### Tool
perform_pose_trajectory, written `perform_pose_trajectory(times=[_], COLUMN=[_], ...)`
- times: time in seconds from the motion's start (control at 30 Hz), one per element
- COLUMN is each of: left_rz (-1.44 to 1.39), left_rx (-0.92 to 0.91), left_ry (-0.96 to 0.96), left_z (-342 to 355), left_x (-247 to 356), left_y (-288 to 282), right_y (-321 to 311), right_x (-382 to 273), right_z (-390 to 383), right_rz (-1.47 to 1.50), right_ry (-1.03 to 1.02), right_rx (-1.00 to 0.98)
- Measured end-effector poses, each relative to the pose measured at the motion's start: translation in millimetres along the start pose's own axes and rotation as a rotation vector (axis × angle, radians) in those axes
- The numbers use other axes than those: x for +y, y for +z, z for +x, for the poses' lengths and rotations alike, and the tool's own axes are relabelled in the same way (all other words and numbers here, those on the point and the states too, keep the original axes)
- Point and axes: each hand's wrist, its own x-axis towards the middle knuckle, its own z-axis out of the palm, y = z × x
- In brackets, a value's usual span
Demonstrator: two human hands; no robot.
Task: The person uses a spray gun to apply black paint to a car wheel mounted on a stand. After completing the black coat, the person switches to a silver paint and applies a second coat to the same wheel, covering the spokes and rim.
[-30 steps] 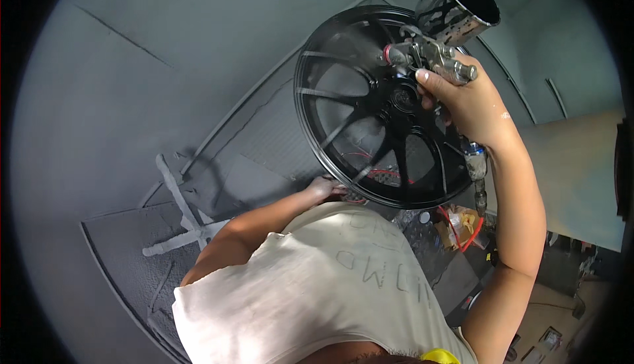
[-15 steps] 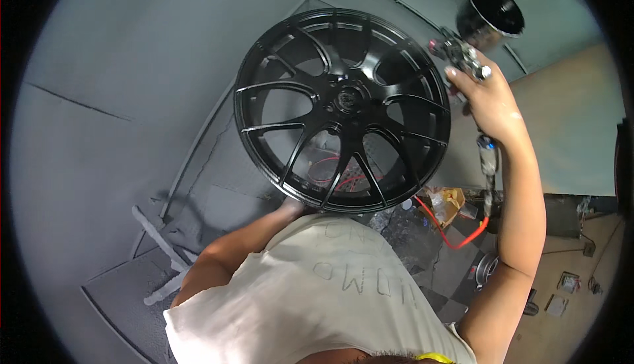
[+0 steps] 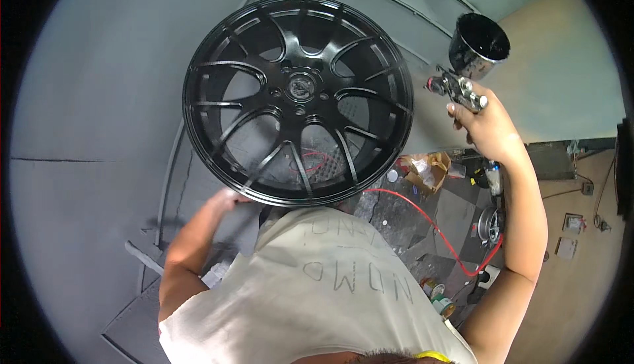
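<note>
Right hand (image 3: 485, 126), in the upper right of the frame, is wrapped around the grip of one spray gun (image 3: 459, 90), whose black paint cup (image 3: 480, 42) sits above it with its mouth open. Left hand (image 3: 223, 200), at lower centre-left, reaches under the lower rim of the single black alloy wheel (image 3: 297, 97); it is blurred, so I cannot tell whether its fingers are closed or spread. That wheel fills the upper centre and looks glossy and wet. Judging by this, a good coat calls for turning the wheel slowly from its rim, keeping fingers off the painted spokes, and holding the nozzle square to the face. One red hose (image 3: 436, 225) trails across the cluttered floor at lower right.
</note>
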Motion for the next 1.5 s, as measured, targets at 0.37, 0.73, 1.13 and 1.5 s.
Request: perform_pose_trajectory(times=[0.37, 0.73, 1.13, 1.5], left_rz=[-0.714, -0.812, -0.828, -0.831], left_rx=[0.671, 0.544, 0.570, 0.647], left_ry=[0.481, 0.460, 0.475, 0.534], left_z=[50.1, 54.8, 51.6, 51.3], left_x=[57.9, 21.6, 17.8, 35.0], left_y=[-131.7, -43.0, -38.5, -52.0], right_y=[-2.6, 0.0, -2.8, -6.8], right_x=[-3.1, 2.9, 10.0, 25.9], right_z=[7.6, 12.2, 14.0, 13.4], right_rz=[-0.035, -0.001, 0.007, 0.234], right_ry=[-0.074, -0.077, -0.124, -0.230], right_rx=[0.054, 0.047, 0.074, 0.076])
